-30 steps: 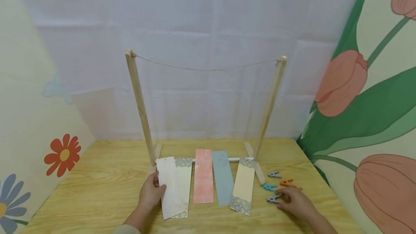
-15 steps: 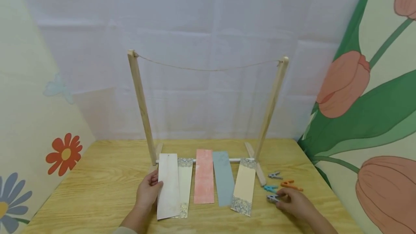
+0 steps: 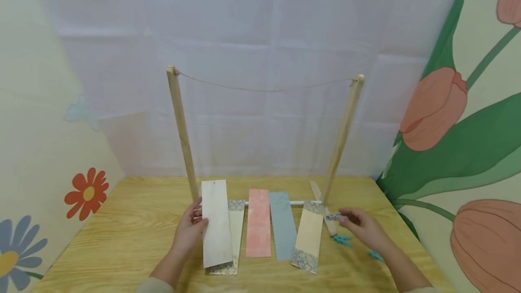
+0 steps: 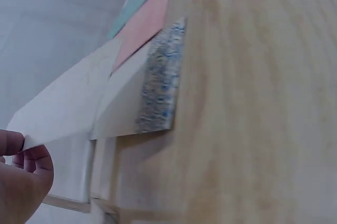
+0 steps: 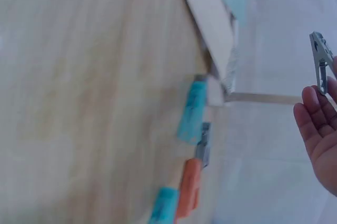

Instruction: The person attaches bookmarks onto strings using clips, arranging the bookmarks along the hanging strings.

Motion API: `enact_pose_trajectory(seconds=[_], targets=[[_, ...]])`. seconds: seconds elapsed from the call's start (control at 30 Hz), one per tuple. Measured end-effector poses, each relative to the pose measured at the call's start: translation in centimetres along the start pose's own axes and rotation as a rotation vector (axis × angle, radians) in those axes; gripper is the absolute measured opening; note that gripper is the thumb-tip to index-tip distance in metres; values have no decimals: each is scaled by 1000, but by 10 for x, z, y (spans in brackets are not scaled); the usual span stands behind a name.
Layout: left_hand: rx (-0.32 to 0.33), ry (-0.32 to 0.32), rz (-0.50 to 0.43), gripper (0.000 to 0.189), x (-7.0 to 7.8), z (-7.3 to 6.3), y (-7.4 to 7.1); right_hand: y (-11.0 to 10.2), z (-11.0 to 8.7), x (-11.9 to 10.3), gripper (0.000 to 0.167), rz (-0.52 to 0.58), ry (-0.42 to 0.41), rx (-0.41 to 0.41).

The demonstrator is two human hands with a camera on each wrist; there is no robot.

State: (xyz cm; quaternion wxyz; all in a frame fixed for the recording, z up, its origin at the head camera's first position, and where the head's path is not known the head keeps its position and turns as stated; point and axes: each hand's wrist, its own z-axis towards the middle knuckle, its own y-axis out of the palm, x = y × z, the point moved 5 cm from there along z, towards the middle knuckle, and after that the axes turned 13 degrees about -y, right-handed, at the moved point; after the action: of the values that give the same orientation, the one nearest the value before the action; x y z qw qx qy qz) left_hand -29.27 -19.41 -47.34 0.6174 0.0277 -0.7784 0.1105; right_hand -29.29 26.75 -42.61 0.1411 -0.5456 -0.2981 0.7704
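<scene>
One white card, one clip, both pinched.
Head: card before the wooden frame's left end, clip near its right. Left wrist: left hand pinches the card's edge, likely sparing its face. Right wrist: right hand pinches the clip.

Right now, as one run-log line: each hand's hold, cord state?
left hand: holds white strip | right hand: pinches gray clothespin | cord: strung between wooden posts, nothing clipped on
</scene>
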Motion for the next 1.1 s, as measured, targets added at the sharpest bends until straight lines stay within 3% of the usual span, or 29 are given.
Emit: enact_pose_trajectory(seconds=[0.17, 0.5, 0.67, 0.77, 0.9, 1.1], targets=[[-42, 35, 8, 71, 25, -1, 2, -7, 23, -24, 49, 59, -69, 41], [-59, 114, -23, 71, 88, -3, 5, -12, 78, -91, 50, 122, -105, 72], [-66, 164, -54, 71, 119, -8, 4, -14, 103, -129, 48, 119, -176, 71], [-63, 204, -63, 72, 135, -9, 3, -16, 120, -152, 47, 185, -230, 67], [-65, 254, -63, 72, 154, -9, 3, -21, 140, -180, 45, 301, -274, 78], [-88, 297, -90, 72, 175, -11, 5, -28, 162, -218, 41, 266, -282, 104]])
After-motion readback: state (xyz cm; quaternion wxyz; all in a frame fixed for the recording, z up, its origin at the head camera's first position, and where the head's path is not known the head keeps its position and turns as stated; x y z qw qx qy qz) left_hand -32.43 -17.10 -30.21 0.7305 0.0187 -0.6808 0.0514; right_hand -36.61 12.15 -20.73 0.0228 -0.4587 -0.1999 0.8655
